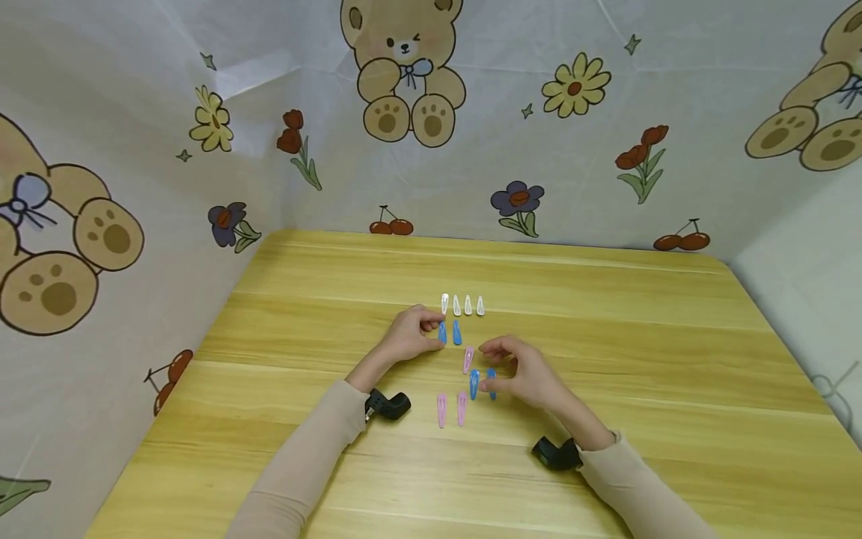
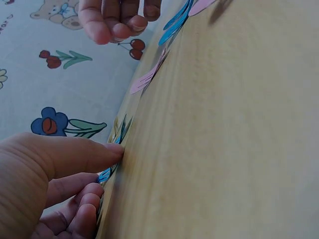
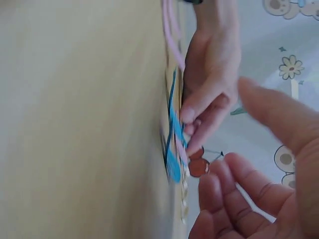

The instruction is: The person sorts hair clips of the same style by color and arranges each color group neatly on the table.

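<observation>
Between the thumb and a fingertip of the left hand (image 1: 407, 335) sits a blue clip (image 1: 442, 332), pinched near its two ends, close to the wooden table (image 1: 606, 314); the other fingers of that hand curl in behind. Just to the right of this pair of fingertips lies a second blue clip (image 1: 457, 332), side by side with the first. The right hand (image 1: 528, 373) has its thumb and fingers well apart and gently bent over the table; its thumb crosses in front of a lower blue clip (image 1: 492, 394), and whether it touches it I cannot tell. Just beside that thumb tip, on its left, rests another lower blue clip (image 1: 474, 384), while a lone pink clip (image 1: 468, 360) lies between the two hands. Farther out, four white clips (image 1: 468, 305) make a row just beyond the upper blue two, and a pair of pink clips (image 1: 461, 408) lies nearer the person. Each wrist carries a black device (image 1: 390, 405) beside a beige sleeve (image 1: 303, 457). Behind the table's far edge rises pale cloth (image 1: 485, 45) printed with bears, flowers and cherries.
</observation>
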Demonstrator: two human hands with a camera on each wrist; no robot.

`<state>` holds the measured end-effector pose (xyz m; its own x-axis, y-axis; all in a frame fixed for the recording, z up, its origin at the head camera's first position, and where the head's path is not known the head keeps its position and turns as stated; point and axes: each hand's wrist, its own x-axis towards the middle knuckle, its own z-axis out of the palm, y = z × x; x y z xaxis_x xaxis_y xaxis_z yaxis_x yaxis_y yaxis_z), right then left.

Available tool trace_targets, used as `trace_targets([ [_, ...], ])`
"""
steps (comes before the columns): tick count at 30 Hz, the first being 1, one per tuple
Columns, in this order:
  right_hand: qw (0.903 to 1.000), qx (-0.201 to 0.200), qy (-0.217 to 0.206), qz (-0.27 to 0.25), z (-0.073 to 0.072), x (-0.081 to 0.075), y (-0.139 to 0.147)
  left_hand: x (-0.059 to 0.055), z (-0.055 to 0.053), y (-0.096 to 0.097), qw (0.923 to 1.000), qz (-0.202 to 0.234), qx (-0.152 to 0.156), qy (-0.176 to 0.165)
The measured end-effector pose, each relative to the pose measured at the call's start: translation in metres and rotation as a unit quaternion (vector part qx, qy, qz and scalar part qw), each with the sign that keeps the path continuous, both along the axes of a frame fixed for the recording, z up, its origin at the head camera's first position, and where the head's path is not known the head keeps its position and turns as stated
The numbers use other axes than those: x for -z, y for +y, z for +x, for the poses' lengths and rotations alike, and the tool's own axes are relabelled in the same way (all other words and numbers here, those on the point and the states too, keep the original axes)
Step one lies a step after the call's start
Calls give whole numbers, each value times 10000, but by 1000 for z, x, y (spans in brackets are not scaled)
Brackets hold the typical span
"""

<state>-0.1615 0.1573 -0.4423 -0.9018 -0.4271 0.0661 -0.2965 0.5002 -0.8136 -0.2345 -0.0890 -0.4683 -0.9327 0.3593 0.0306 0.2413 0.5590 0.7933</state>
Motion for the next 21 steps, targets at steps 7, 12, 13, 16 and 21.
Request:
trace_targets([
  [7, 9995, -225, 214, 97, 0, 16, -2, -1, 1, 1, 10000, -19, -37, -56],
  [12, 9977, -341, 474, 357, 1, 19, -4, -1, 1, 0, 10000, -15, -58, -68],
  [13, 9974, -343, 499, 396, 1, 19, -5, -1, 1, 0, 10000, -10, -59, -65],
  [16, 9965, -338, 570, 518, 2, 18, -6, -1, 1, 0, 10000, 6, -50, -47],
  [21, 9950, -307, 627, 715, 4, 19, -7, -1, 1, 0, 10000, 40, -31, -22],
])
